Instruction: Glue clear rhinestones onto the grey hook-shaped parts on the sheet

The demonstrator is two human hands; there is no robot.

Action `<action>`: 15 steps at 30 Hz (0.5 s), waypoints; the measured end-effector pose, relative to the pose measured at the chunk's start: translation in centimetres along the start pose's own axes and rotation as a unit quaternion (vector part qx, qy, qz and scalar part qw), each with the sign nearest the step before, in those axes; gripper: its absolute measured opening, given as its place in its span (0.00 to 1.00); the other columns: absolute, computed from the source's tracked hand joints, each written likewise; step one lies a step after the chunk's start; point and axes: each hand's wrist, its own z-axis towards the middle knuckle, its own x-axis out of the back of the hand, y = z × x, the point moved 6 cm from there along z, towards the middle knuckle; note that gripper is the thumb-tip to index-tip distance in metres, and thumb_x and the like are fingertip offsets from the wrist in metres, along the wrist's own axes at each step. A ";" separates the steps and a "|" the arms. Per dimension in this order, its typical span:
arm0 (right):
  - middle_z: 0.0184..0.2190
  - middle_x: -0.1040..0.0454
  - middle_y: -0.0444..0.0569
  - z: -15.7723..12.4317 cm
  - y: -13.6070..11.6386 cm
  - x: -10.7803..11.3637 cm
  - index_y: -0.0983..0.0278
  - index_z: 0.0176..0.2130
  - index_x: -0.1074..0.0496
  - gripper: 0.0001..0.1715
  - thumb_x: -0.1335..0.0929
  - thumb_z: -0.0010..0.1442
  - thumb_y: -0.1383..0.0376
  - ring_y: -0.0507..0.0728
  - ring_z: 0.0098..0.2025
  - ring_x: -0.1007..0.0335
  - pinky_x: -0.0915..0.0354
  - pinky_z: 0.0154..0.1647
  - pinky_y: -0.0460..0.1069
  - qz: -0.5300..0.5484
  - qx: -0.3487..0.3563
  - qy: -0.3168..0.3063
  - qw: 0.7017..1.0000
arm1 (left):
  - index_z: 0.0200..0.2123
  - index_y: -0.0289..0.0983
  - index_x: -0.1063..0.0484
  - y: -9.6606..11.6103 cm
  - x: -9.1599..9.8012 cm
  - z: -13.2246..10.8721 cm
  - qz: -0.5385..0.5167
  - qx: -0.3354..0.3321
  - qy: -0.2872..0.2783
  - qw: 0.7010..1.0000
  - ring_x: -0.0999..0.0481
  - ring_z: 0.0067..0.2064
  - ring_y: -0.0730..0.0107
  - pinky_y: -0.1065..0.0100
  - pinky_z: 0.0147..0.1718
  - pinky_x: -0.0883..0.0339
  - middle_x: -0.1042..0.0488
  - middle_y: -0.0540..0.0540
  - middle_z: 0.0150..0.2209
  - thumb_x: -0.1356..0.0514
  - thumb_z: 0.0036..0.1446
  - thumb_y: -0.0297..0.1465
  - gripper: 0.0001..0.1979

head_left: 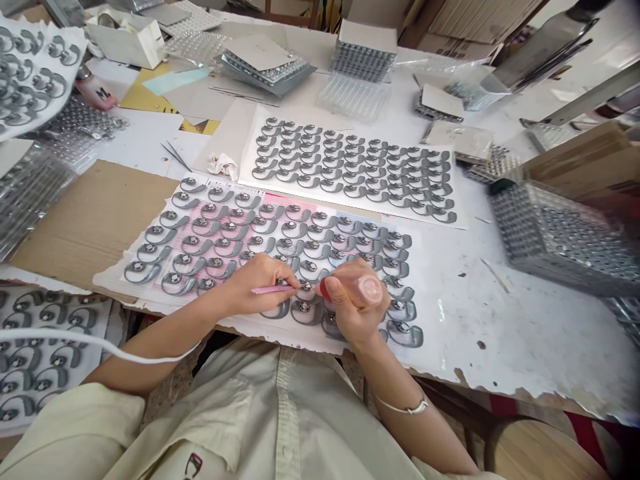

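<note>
My left hand [257,283] is closed around slim pink tweezers [273,289], their back end sticking out toward my wrist. Its fingertips are close to one of the grey curved pieces [306,287]. In my right hand [363,320] is a small translucent squeeze bottle [367,288] with a red part near its nozzle, which points left toward the same piece. Both hands are over a paper sheet [113,270] bearing rows of these grey curved pieces, each with a shiny round setting. My hands hide several pieces and the tips of both tools.
Behind lies a second white sheet [247,167] with similar rows. Dark tweezers [175,157] and a crumpled tissue [223,166] are nearby. Brown cardboard [85,223] is at left. Stacked clear trays [560,233] stand at right. A white cable [100,341] crosses my left forearm.
</note>
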 end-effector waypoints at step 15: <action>0.22 0.29 0.46 0.1 -0.2 -0.5 0.63 0.29 0.29 0.07 0.31 0.57 0.74 0.55 0.27 0.35 0.37 0.31 0.54 0.012 0.017 -0.009 1.000 | 0.30 0.34 0.21 0.0 0.1 0.3 -0.037 0.042 0.001 0.998 0.28 0.24 0.76 0.76 0.24 0.40 0.22 0.49 0.24 0.38 0.52 0.23 0.05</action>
